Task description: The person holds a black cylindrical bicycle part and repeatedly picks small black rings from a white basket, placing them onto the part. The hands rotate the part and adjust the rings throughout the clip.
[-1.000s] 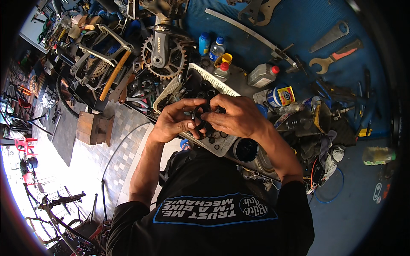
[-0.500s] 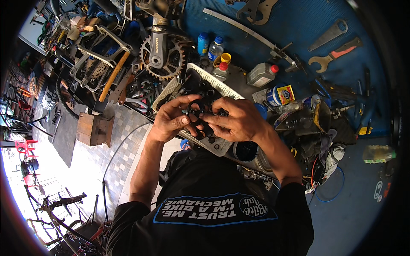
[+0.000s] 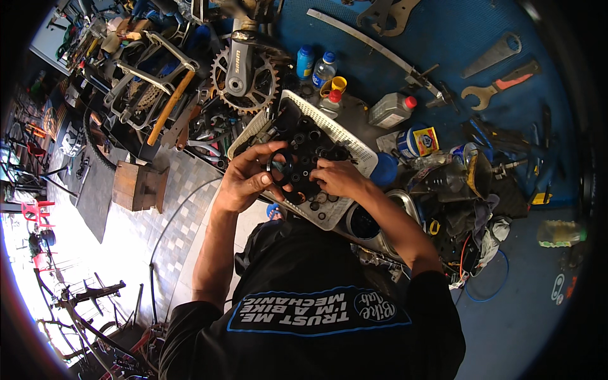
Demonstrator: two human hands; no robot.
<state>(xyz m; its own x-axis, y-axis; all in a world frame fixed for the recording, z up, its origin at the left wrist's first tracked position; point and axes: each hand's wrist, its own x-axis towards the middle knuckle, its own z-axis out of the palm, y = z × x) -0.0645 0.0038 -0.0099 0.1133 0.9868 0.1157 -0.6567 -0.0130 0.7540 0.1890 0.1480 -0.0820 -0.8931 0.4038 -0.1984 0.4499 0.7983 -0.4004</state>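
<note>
Though floor (image 3: 136, 231) sunlit, workbench (image 3: 359, 120) cluttered

The view looks down from your head through a wide fisheye lens, with your black shirt (image 3: 316, 358) filling the lower middle of the frame. Your left hand (image 3: 242, 183) and right hand (image 3: 345, 179) sit close, near the centre; the blue panel (image 3: 453, 28) at upper right lies farther off.

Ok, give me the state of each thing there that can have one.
Left hand: gripping black ring
Black ring: held
Right hand: fingers bunched above basket, hold unclear
White basket: uncovered, holding small parts
Grey bottle: red cap on
Clear bottle: blue cap on
</note>
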